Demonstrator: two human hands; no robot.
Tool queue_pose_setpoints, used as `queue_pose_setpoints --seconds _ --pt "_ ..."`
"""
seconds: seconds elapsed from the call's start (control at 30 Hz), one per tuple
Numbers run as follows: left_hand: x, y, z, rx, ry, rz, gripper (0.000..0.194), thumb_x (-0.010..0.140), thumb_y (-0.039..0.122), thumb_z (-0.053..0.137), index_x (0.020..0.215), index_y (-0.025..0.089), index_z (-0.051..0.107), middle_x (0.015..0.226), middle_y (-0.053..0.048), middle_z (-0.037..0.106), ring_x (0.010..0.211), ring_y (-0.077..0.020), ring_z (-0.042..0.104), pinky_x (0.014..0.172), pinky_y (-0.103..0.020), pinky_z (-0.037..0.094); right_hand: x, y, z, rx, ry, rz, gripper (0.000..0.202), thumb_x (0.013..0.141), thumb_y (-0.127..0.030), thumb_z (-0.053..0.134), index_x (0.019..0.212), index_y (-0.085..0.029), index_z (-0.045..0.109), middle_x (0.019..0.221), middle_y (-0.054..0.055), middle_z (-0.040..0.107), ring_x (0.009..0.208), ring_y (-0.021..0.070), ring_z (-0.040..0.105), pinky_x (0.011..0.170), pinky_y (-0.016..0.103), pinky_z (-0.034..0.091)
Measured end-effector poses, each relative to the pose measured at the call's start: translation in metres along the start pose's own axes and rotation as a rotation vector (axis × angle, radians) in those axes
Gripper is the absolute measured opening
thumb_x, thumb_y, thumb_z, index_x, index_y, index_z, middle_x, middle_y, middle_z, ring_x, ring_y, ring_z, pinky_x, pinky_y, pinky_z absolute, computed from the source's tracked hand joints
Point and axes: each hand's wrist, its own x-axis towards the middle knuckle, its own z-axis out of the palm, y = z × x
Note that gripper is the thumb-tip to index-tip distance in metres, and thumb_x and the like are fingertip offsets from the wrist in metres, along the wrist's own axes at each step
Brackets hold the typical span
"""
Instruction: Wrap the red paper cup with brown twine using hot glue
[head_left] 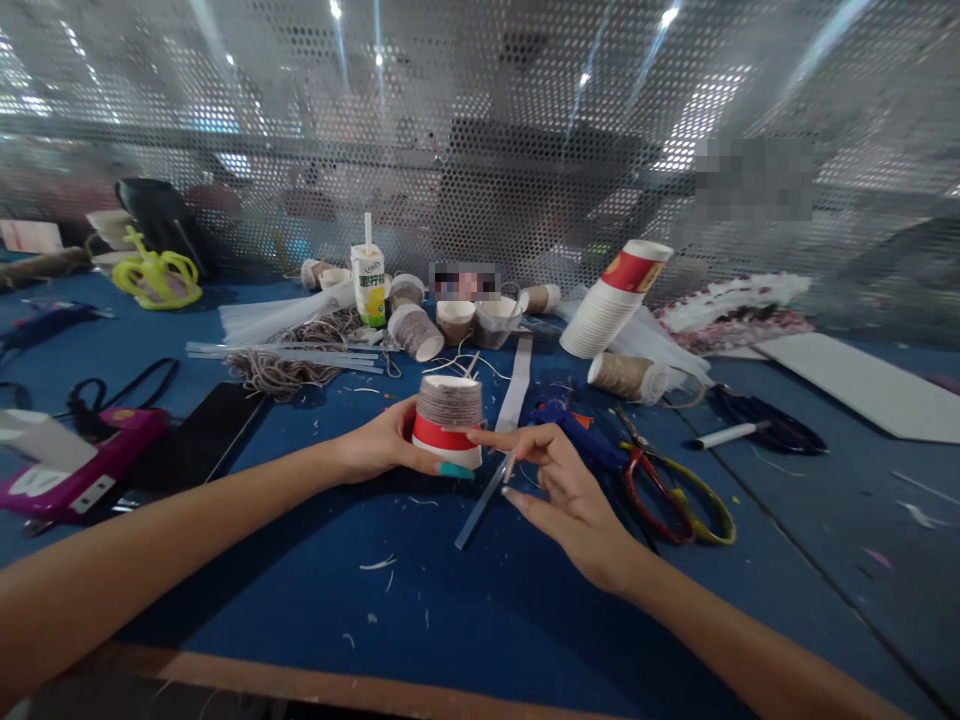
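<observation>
My left hand (390,440) is wrapped around a red and white paper cup (442,440), narrow end up. Grey-brown yarn (450,403) is wound around its upper part. The index fingertip of my right hand (559,490) touches the cup's right side, over the red band. The thumb of that hand is apart from the index finger, and I see nothing held between them. A translucent glue stick (478,515) lies on the table by the right fingers. A blue glue gun (581,430) rests just behind the right hand.
Scissors (667,495) with red and yellow handles lie at the right. A stack of paper cups (607,310) leans behind. A yarn bundle (289,365), a drink carton (370,285) and yarn-wrapped cups (416,333) stand farther back. A magenta power strip (124,450) is at the left.
</observation>
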Motion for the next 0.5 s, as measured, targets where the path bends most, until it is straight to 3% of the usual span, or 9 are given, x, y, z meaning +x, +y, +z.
queue_pose_setpoints --seconds 0.1,0.2,0.27,0.33,0.4,0.5 --pt "0.002 -0.003 -0.001 -0.019 -0.005 0.011 0.067 0.049 0.012 0.087 0.11 0.014 0.059 0.105 -0.011 0.07 0.095 -0.0252 0.067 0.094 -0.045 0.047 0.001 0.002 -0.001 -0.011 0.137 -0.034 0.01 0.089 -0.017 0.048 0.088 -0.026 0.043 0.111 0.01 0.069 0.107 0.0254 0.062 0.086 0.045 0.049" --pt "0.003 -0.005 0.001 -0.011 0.062 0.042 0.069 0.047 0.014 0.088 0.109 0.015 0.058 0.108 -0.011 0.07 0.098 -0.0265 0.066 0.095 -0.047 0.046 0.0 0.004 -0.003 -0.088 0.244 -0.106 0.012 0.088 -0.015 0.046 0.088 -0.026 0.044 0.106 0.009 0.069 0.102 0.0256 0.063 0.083 0.045 0.048" --pt "0.003 -0.005 0.003 0.013 0.124 0.058 0.07 0.047 0.014 0.089 0.109 0.015 0.057 0.11 -0.012 0.069 0.101 -0.0269 0.066 0.097 -0.047 0.045 -0.001 0.004 -0.004 -0.205 0.201 -0.189 0.016 0.086 -0.011 0.047 0.089 -0.027 0.044 0.109 0.008 0.068 0.101 0.0257 0.06 0.083 0.047 0.047" --pt "0.002 -0.004 0.006 0.031 0.154 0.059 0.07 0.047 0.015 0.089 0.109 0.015 0.056 0.113 -0.012 0.068 0.105 -0.0276 0.064 0.098 -0.048 0.044 -0.002 0.003 -0.003 -0.36 0.077 -0.25 0.023 0.08 -0.007 0.05 0.091 -0.028 0.044 0.114 0.006 0.067 0.104 0.0271 0.054 0.085 0.049 0.046" --pt "0.001 -0.002 0.009 0.035 0.16 0.057 0.071 0.046 0.015 0.089 0.109 0.015 0.055 0.114 -0.013 0.067 0.107 -0.0284 0.063 0.099 -0.047 0.043 -0.003 0.002 -0.001 -0.483 -0.041 -0.257 0.031 0.075 -0.005 0.052 0.094 -0.029 0.045 0.122 0.005 0.065 0.109 0.0292 0.049 0.088 0.053 0.044" --pt "-0.001 0.0 0.012 0.028 0.173 0.045 0.072 0.045 0.014 0.089 0.108 0.016 0.054 0.114 -0.012 0.067 0.109 -0.0285 0.062 0.099 -0.046 0.044 -0.002 0.002 0.002 -0.56 -0.096 -0.209 0.037 0.074 -0.005 0.052 0.101 -0.03 0.044 0.133 0.003 0.059 0.117 0.0317 0.043 0.091 0.057 0.042"
